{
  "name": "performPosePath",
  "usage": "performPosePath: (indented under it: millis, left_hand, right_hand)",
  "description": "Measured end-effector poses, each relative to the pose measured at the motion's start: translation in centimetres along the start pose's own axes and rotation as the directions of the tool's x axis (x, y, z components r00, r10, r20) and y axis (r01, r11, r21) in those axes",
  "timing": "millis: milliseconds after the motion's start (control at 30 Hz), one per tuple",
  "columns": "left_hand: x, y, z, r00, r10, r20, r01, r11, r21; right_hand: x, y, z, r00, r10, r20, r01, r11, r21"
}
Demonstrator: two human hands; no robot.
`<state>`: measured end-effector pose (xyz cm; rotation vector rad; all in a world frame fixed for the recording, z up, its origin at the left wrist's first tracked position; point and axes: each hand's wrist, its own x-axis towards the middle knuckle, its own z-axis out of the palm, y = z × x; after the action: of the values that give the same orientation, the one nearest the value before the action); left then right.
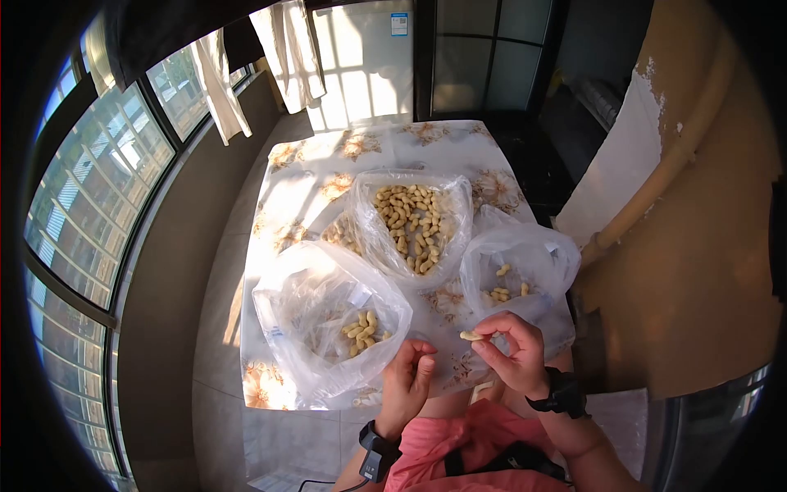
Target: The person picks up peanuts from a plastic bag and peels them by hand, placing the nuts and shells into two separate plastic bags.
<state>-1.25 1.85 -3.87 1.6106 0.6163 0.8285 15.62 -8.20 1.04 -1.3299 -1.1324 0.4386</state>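
Between the thumb and fingertips of my right hand (518, 351) is a single peanut (470, 335), unshelled, held above the table's near edge. My left hand (407, 379) is loosely curled beside the left plastic bag (283, 299), thumb and forefinger apart, with nothing visible between them. That clear bag stands open with several peanuts (361, 332) inside. A larger heap of peanuts (410, 217) fills the open middle bag (367, 184). Just beyond my right hand, the right bag (557, 250) holds a few peanuts (498, 293).
A flower-patterned cloth covers the table (443, 131). Barred windows (98, 189) run along the left, with white curtains (287, 57) at the back. A dark-framed glass door (489, 61) stands behind the table; a brown wall (697, 221) is on the right.
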Motion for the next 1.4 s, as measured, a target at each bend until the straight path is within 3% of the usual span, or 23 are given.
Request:
performPosePath:
  millis: [33, 233, 333, 400, 467, 500, 567, 633, 700, 767, 900, 967, 1200, 1267, 1333, 1400]
  left_hand:
    - [0.0, 0.1, 0.1, 1.000, -0.024, 0.018, 0.025, 0.999, -0.032]
    - [0.1, 0.8, -0.2, 0.996, -0.051, 0.071, 0.054, 0.997, -0.048]
    - [0.0, 0.7, -0.3, 0.995, -0.030, 0.094, 0.039, 0.995, -0.092]
    - [0.2, 0.8, 0.0, 0.995, -0.001, 0.097, 0.012, 0.993, -0.119]
    - [0.6, 1.2, 0.3, 0.993, -0.018, 0.113, 0.065, 0.903, -0.425]
    - [0.8, 1.7, 0.6, 0.993, -0.021, 0.116, 0.068, 0.904, -0.421]
    - [1.1, 2.9, 1.3, 0.979, -0.121, 0.163, 0.189, 0.832, -0.521]
    - [1.1, 2.8, 2.0, 0.978, -0.145, 0.148, 0.202, 0.822, -0.532]
    - [0.9, 3.5, 2.3, 0.971, -0.198, 0.133, 0.239, 0.813, -0.530]
    - [0.5, 3.4, 2.6, 0.971, -0.182, 0.154, 0.237, 0.801, -0.550]
    - [0.0, 2.0, 2.8, 0.971, -0.136, 0.196, 0.220, 0.823, -0.524]
    - [0.0, 1.8, 3.0, 0.970, -0.090, 0.224, 0.199, 0.822, -0.534]
    - [0.2, 0.8, 2.9, 0.984, 0.012, 0.180, 0.060, 0.918, -0.393]
    - [0.4, 1.0, 2.7, 0.989, 0.052, 0.139, -0.002, 0.941, -0.339]
    - [0.5, 1.3, 2.5, 0.995, 0.097, 0.039, -0.092, 0.990, -0.107]
    - [0.7, 1.7, 2.4, 0.988, 0.151, 0.020, -0.151, 0.988, -0.001]
  right_hand:
    - [0.4, -0.3, -0.6, 0.996, -0.078, -0.040, 0.072, 0.988, -0.140]
    - [1.2, 0.8, -3.2, 0.969, -0.142, -0.201, 0.068, 0.939, -0.336]
    - [2.2, 0.1, -3.3, 0.933, -0.313, -0.174, 0.138, 0.762, -0.633]
    - [1.8, -1.2, -2.5, 0.957, -0.247, -0.154, 0.127, 0.830, -0.544]
    - [1.1, -1.8, -1.4, 0.992, -0.125, -0.031, 0.105, 0.929, -0.355]
    - [0.6, -1.9, -0.5, 0.992, -0.122, -0.035, 0.102, 0.930, -0.352]
    - [0.0, -1.9, 1.6, 0.980, -0.053, 0.191, 0.098, 0.966, -0.238]
    - [-0.5, -1.4, 2.9, 0.958, -0.138, 0.251, 0.213, 0.929, -0.302]
    - [-1.0, -0.7, 3.2, 0.961, -0.162, 0.222, 0.232, 0.913, -0.336]
    - [-1.3, -0.3, 3.0, 0.979, -0.102, 0.177, 0.154, 0.937, -0.313]
    - [-1.6, 0.1, 2.9, 0.977, -0.143, 0.160, 0.188, 0.929, -0.320]
    - [-1.6, -0.2, 2.9, 0.991, -0.054, 0.118, 0.082, 0.966, -0.246]
    - [-1.4, 1.1, 2.2, 0.977, -0.150, 0.150, 0.187, 0.944, -0.272]
    - [-1.6, 1.4, 2.2, 0.994, -0.088, 0.069, 0.097, 0.988, -0.124]
    - [-1.4, 1.5, 2.0, 0.998, -0.062, 0.025, 0.064, 0.992, -0.113]
    - [-1.2, 1.9, 2.1, 0.999, -0.035, -0.019, 0.033, 0.995, -0.098]
